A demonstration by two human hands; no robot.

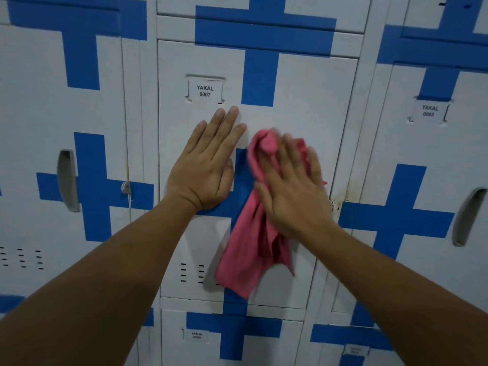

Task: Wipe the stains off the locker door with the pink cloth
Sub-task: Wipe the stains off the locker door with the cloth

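The white locker door with blue cross stripes and the label "YAKAL 0007" fills the middle of the head view. My left hand lies flat against it, fingers straight, just below the label. My right hand presses the pink cloth against the door's middle with spread fingers; it looks blurred. Part of the cloth bunches above my fingers and the rest hangs down below my palm. Brownish stains mark the door's right edge near the lock.
Neighbouring lockers stand on both sides, each with a grey recessed handle, one at the left and one at the right. A keyhole sits on the left locker. More doors lie below.
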